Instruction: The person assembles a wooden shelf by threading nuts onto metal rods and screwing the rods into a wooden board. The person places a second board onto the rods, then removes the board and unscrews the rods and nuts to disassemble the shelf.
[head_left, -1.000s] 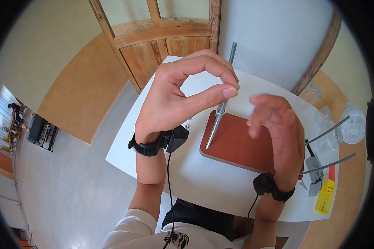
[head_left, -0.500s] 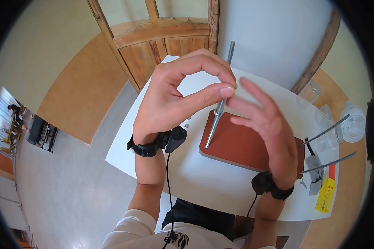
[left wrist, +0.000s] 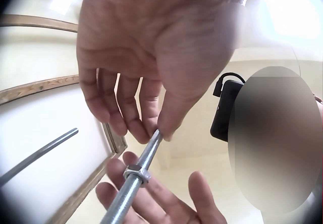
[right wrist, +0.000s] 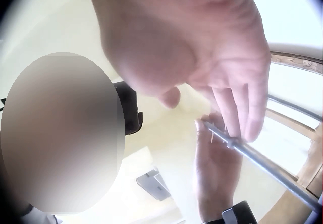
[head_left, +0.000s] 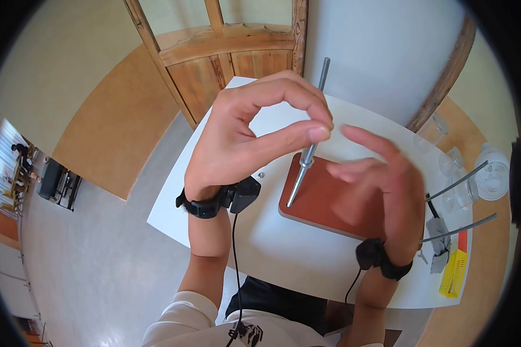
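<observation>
A metal threaded rod (head_left: 325, 78) slants up from the near left corner of a reddish-brown board (head_left: 336, 202) on the white table. My left hand (head_left: 231, 136) pinches the rod between thumb and fingertips. A hex nut (left wrist: 136, 174) sits on the rod just below that pinch. My right hand (head_left: 388, 185), blurred in the head view, is to the right of the rod with its fingers spread and relaxed. In the right wrist view, the right fingers (right wrist: 242, 114) overlap the rod close to the nut (right wrist: 232, 143).
Two more rods (head_left: 458, 180) rise at the board's right end. A small loose nut (head_left: 261, 174) lies left of the board. At the right are a yellow basket (head_left: 452, 274), a wrench (head_left: 422, 257), a grey cloth-like item (head_left: 439, 246) and clear jars (head_left: 457, 191).
My right hand has swung in toward the rod and back out to the right. My left hand keeps its pinch with hardly any movement. The nut appears slightly lower on the rod.
</observation>
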The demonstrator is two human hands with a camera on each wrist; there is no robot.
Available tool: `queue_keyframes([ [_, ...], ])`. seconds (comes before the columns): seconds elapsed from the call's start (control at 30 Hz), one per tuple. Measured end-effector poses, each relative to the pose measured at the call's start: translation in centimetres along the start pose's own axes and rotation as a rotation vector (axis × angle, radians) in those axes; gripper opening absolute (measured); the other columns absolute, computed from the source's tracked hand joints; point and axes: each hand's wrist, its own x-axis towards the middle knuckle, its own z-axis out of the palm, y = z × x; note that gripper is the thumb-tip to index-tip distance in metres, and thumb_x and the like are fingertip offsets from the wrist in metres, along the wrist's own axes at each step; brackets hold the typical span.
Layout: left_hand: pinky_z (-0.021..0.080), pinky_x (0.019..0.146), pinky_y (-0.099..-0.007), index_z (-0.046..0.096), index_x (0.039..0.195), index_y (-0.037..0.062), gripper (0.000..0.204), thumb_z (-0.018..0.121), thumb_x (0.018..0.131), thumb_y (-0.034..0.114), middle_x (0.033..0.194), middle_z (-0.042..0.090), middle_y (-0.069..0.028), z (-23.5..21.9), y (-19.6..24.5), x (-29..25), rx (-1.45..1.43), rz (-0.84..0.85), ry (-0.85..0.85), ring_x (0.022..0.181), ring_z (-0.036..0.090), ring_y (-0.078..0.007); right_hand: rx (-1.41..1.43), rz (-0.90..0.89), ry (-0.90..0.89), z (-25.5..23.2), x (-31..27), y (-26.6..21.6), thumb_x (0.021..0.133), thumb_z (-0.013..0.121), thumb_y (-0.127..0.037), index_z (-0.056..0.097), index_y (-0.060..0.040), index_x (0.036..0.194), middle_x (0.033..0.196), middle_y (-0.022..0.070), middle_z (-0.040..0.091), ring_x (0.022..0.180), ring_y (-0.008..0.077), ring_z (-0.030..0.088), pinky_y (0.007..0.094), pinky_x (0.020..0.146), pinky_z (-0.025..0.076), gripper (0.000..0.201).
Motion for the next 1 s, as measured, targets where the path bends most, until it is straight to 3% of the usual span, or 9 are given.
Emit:
queue_keyframes([
  [0.13,0.050,0.090,-0.0365,0.073,0.099,-0.0005,0.014,0.078,0.086,0.002,0.099,0.072,-0.0120,-0.1,-0.3,0.0,-0.014,-0.016,-0.003,0.096,0.066,-0.0216,0.394,0.183,-0.080,-3.6,-0.1,-1.1,0.110,0.041,-0.040,0.064,0.0094,0.124,0.110,0.0247,0.073,0.113,0.0288,0.067,0.0352,0.096,0.050,0.056],
  [0.27,0.050,0.089,-0.0364,0.073,0.099,-0.0007,0.014,0.078,0.087,0.002,0.100,0.071,-0.0121,0.1,-0.1,0.0,-0.003,-0.010,0.003,0.096,0.066,-0.0214,0.036,0.153,-0.004,2.0,0.7,-1.4,0.106,0.037,-0.052,0.035,0.0075,0.154,0.135,0.0239,0.064,0.120,0.0301,0.064,0.0389,0.095,0.051,0.077],
  [0.43,0.050,0.089,-0.0364,0.073,0.098,-0.0006,0.013,0.079,0.087,0.003,0.100,0.071,-0.0123,-0.1,0.1,-0.1,0.002,0.010,-0.011,0.095,0.066,-0.0216,-0.092,-0.066,-0.124,-1.5,0.0,0.1,0.112,0.033,-0.038,0.063,0.0077,0.129,0.125,0.0243,0.069,0.105,0.0298,0.071,0.0373,0.093,0.054,0.057],
  [0.53,0.050,0.089,-0.0361,0.073,0.097,-0.0008,0.012,0.078,0.086,0.002,0.099,0.071,-0.0125,-0.2,-0.1,0.0,0.017,-0.003,0.001,0.095,0.066,-0.0216,0.455,0.067,-0.125,-4.5,0.1,0.0,0.112,0.032,-0.041,0.063,0.0122,0.124,0.114,0.0203,0.073,0.094,0.0256,0.071,0.0347,0.084,0.055,0.063],
  [0.63,0.050,0.088,-0.0360,0.073,0.097,-0.0009,0.013,0.078,0.086,0.002,0.099,0.071,-0.0125,0.0,-0.1,0.0,-0.002,-0.002,0.014,0.094,0.066,-0.0213,0.008,0.131,0.030,0.1,0.7,-1.5,0.110,0.033,-0.046,0.053,0.0101,0.140,0.118,0.0222,0.072,0.102,0.0263,0.070,0.0346,0.090,0.053,0.067],
  [0.77,0.050,0.088,-0.0356,0.073,0.097,-0.0009,0.014,0.079,0.086,0.003,0.099,0.071,-0.0124,0.0,-0.3,-0.1,-0.010,-0.001,0.031,0.094,0.066,-0.0213,0.035,0.140,-0.122,2.6,0.1,-0.7,0.104,0.036,-0.064,0.036,0.0089,0.153,0.137,0.0261,0.061,0.120,0.0367,0.065,0.0402,0.100,0.049,0.088],
  [0.83,0.050,0.088,-0.0353,0.073,0.098,-0.0010,0.014,0.080,0.086,0.003,0.099,0.071,-0.0122,-0.4,-0.1,-0.1,-0.003,0.035,-0.025,0.094,0.066,-0.0212,-0.026,0.152,-0.099,0.2,0.3,-0.7,0.103,0.033,-0.070,0.041,0.0090,0.150,0.119,0.0229,0.070,0.106,0.0308,0.070,0.0364,0.094,0.051,0.092],
  [0.9,0.050,0.088,-0.0352,0.073,0.098,-0.0010,0.014,0.079,0.086,0.003,0.099,0.071,-0.0121,-0.2,0.0,-0.1,0.015,0.013,-0.003,0.094,0.066,-0.0211,0.487,0.212,-0.383,-4.2,0.7,-0.8,0.111,0.036,-0.046,0.053,0.0109,0.138,0.092,0.0190,0.073,0.082,0.0221,0.068,0.0305,0.082,0.051,0.066],
  [1.0,0.051,0.088,-0.0352,0.073,0.098,-0.0010,0.013,0.079,0.087,0.002,0.099,0.071,-0.0121,-0.1,0.0,0.0,0.025,0.003,0.011,0.094,0.066,-0.0209,0.239,0.169,-0.096,-2.0,0.2,-1.5,0.111,0.037,-0.038,0.065,0.0124,0.119,0.084,0.0165,0.072,0.074,0.0196,0.065,0.0299,0.079,0.050,0.058],
])
